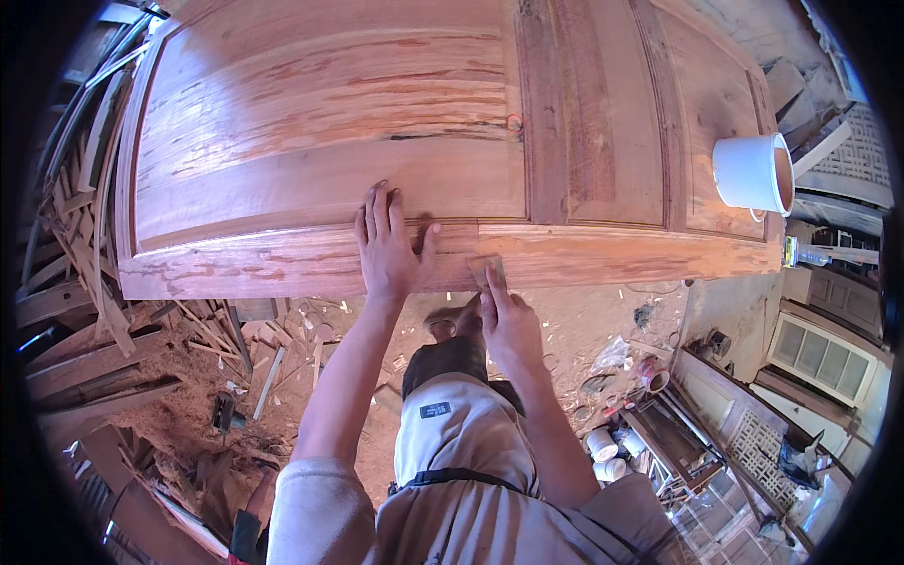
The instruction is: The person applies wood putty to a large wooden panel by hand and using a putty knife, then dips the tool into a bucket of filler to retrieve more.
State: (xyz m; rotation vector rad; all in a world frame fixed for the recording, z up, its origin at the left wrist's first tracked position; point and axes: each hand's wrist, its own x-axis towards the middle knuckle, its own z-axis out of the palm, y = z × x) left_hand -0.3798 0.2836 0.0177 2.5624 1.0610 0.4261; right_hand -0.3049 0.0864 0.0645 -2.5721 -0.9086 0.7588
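A large panelled wooden door [330, 104] lies in front of me, with reddish-brown streaks and patches along its grain. My left hand [387, 245] rests on its near edge with fingers spread, the fingertips reaching onto the big left panel. Right of it, my right hand [509, 320] grips a small flat tan scraper [487, 270], index finger stretched along it. The scraper touches the door's near rail [603, 256], close to a joint line in the wood. My fingers hide most of the scraper's grip end.
A white bucket [744, 174] stands on the door's right end, beside a clear bottle [800, 252] at the corner. Wood offcuts [89, 207] pile up at left. Shavings litter the dirt floor [584, 330]. Containers [603, 447] and a wooden frame [673, 438] lie at lower right.
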